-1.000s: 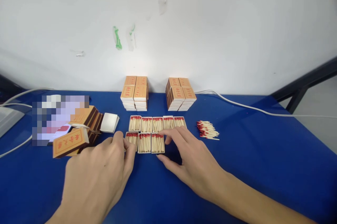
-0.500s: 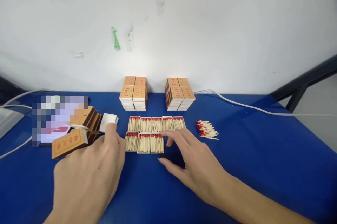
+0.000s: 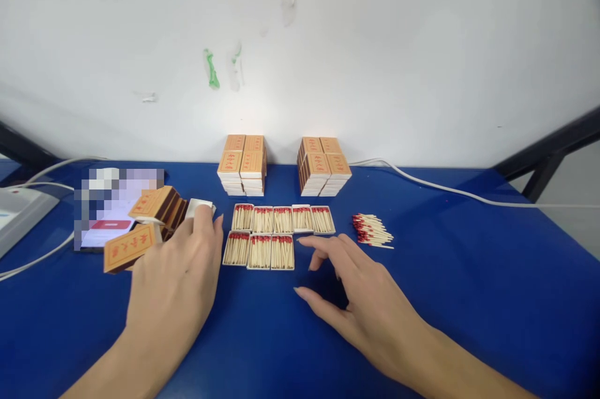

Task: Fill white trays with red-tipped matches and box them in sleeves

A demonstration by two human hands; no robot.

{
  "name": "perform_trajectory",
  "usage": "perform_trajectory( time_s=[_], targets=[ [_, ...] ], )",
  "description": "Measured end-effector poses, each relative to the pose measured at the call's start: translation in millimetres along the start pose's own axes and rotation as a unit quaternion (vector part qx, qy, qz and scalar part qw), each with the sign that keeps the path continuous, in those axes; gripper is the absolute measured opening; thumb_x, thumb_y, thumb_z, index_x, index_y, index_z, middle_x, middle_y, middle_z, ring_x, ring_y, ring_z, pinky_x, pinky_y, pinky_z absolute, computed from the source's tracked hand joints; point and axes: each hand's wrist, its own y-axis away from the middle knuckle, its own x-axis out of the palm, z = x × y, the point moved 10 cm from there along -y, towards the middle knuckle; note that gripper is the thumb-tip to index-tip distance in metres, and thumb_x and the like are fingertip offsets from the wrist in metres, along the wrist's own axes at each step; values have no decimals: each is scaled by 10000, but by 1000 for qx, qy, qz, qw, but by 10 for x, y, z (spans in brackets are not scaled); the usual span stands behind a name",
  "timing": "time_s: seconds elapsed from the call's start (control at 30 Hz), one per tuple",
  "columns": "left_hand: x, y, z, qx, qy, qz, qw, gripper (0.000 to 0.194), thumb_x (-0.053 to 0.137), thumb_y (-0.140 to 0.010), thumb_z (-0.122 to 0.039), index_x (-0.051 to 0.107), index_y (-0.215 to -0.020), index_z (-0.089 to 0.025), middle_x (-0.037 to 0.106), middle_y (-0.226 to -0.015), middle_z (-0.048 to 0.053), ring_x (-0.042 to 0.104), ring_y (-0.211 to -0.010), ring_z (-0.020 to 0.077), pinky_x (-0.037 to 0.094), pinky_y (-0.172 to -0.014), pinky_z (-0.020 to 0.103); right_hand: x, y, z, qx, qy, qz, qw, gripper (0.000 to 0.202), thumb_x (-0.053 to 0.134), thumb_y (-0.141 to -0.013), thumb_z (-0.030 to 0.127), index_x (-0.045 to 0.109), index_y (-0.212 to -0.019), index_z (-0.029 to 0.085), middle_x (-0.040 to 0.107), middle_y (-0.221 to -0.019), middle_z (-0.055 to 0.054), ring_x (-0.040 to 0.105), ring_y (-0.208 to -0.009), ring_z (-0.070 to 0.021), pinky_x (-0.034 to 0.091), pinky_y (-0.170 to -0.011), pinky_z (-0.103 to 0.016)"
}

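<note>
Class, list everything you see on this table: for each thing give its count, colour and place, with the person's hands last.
Filled match trays: eight, white with red-tipped matches, table centre, two rows.
Empty tray: one, white, under left fingertips.
Matchbox sleeves: loose pile, orange, left.
Matchbox stacks: two, orange, by wall.
Loose matches: one heap, red-tipped, right.
Cables: white, table edges.
Table: blue.
Left hand: touching empty tray.
Right hand: open, beside the trays.

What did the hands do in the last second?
The left hand left the filled match trays and moved left onto the empty white tray. The right hand drew back from the trays, fingers spread. Trays, stacked boxes and loose matches stayed put.
</note>
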Motion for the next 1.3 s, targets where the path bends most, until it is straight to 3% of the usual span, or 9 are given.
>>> perform_trajectory(
  time_s=[0.13,0.43,0.63,0.7,0.8,0.87,1.0,1.17,1.3],
  targets=[
    [36,-82,-48,-2,-88,19,996,451,306,-1223,-370,692,-1101,-171,746,-1061,185,700,-758,300,270,-615,339,-4,47,5,-10,10,-1,1000,643,865,-1065,245,514,-1598,323,774,-1145,-2,728,-764,-204,622,-616,-345],
    [276,-178,-65,3,-164,95,982,365,376,-1261,-279,681,-1132,-126,761,-881,145,793,-764,332,336,-574,354,-70,92,23,-31,29,-25,999,576,817,-1109,287,520,-1602,288,778,-1112,-15,798,-898,-248,636,-609,-344],
    [312,-187,-47,8,-190,79,979,222,514,-1239,-205,702,-1140,-140,751,-874,28,700,-661,186,437,-581,300,-90,98,75,-34,21,-25,999,526,819,-1104,269,562,-1563,279,773,-1089,-11,784,-903,-245,604,-599,-331],
    [264,-190,-66,26,-178,54,982,256,463,-1222,-154,699,-1126,-128,737,-832,38,686,-620,196,397,-548,306,-83,79,69,-23,6,-16,1000,518,836,-1091,261,589,-1546,283,779,-1106,-10,769,-872,-230,596,-608,-328],
    [87,-156,-146,65,-141,-11,988,365,340,-1199,-128,681,-1068,-124,698,-743,83,671,-548,261,293,-506,350,-85,32,48,-1,-28,-11,1000,433,801,-1111,254,644,-1513,283,783,-1128,-11,697,-757,-184,587,-624,-326],
    [-89,-74,-245,97,-105,-70,987,360,356,-1219,-177,659,-1024,-163,674,-721,62,636,-515,249,274,-505,356,-116,2,22,22,-60,-24,998,337,748,-1139,264,690,-1471,273,782,-1134,-25,670,-748,-172,582,-644,-322],
    [-410,276,-612,223,22,-167,960,204,581,-1222,-214,631,-1025,-225,631,-721,-44,691,-593,177,411,-563,347,-182,3,-60,96,-147,-50,983,217,683,-1171,323,760,-1368,277,770,-1056,-25,662,-792,-177,569,-668,-303],
    [-515,735,-1058,404,164,-139,889,241,474,-1180,-89,679,-1109,-193,695,-798,-46,670,-627,142,509,-592,350,-92,87,-122,176,-293,10,940,310,639,-1215,539,792,-1312,287,744,-949,3,657,-770,-168,549,-660,-299],
    [-425,890,-1211,466,184,-89,861,357,405,-1120,-31,724,-1050,-176,675,-758,-27,610,-574,161,498,-528,365,50,167,-145,220,-355,92,904,355,733,-1155,621,838,-1122,284,782,-914,7,671,-788,-171,539,-681,-291]
  ],
)
